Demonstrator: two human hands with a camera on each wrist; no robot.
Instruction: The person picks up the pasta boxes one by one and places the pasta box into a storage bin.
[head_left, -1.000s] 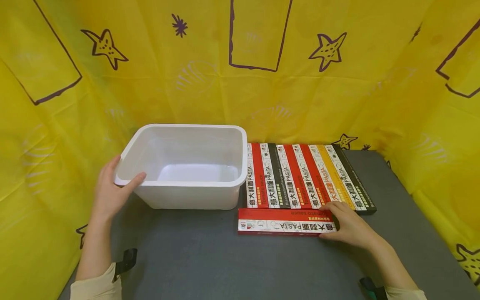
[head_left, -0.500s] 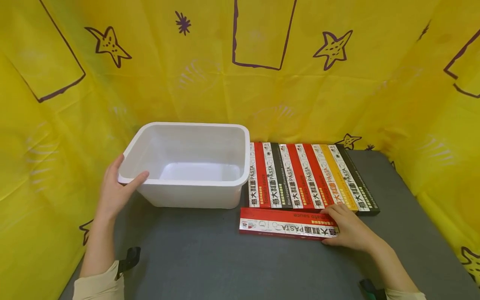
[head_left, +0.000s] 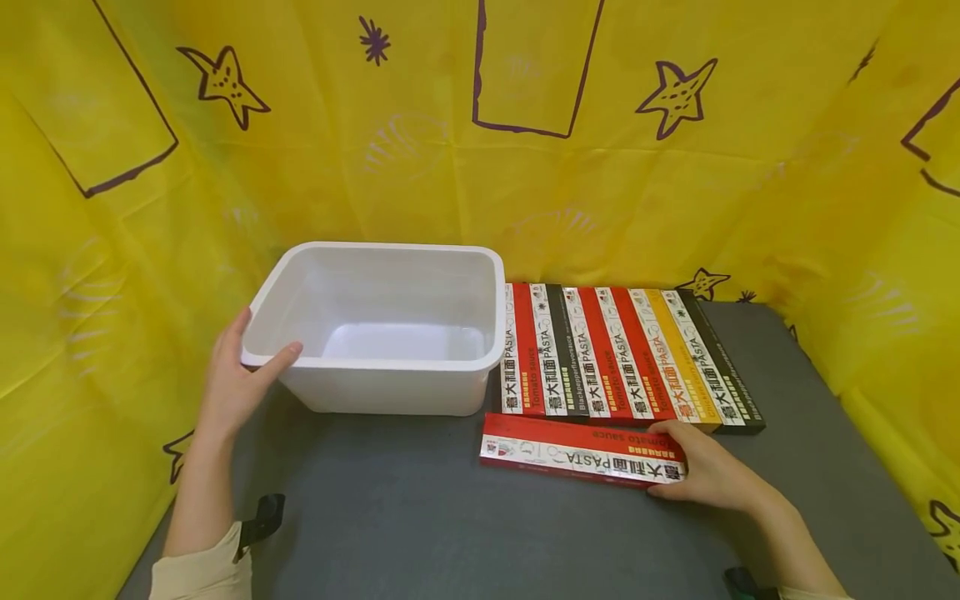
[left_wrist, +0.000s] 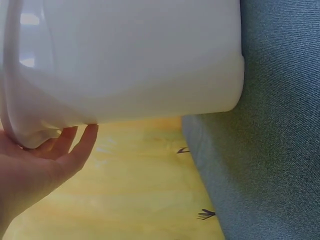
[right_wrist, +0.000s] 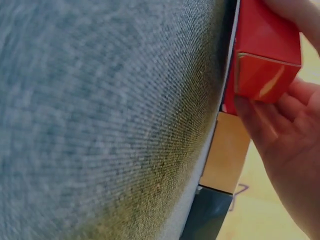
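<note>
A white plastic bin [head_left: 390, 387] stands on the grey table, and its visible floor is bare. My left hand [head_left: 238, 379] grips the bin's left front corner, thumb over the rim and fingers along the outside wall [left_wrist: 130, 60]. With my right hand [head_left: 708, 467] I hold the right end of a red tomato sauce pasta box [head_left: 581, 450], thumb on the near side and fingers on the far side. In the right wrist view the red box [right_wrist: 267, 75] shows its end face between thumb and fingers. It lies slightly angled in front of a row of pasta boxes [head_left: 611, 354].
The row holds several red, black and yellow boxes side by side, close against the bin's right side. An orange box end [right_wrist: 225, 152] and a black box end [right_wrist: 207, 215] show in the right wrist view. A yellow patterned curtain [head_left: 420, 125] surrounds the grey table [head_left: 420, 517].
The right end of the red pasta box has swung toward me with my right hand, leaving it angled away from the row. My left hand keeps its grip on the bin. The head view has shifted slightly.
</note>
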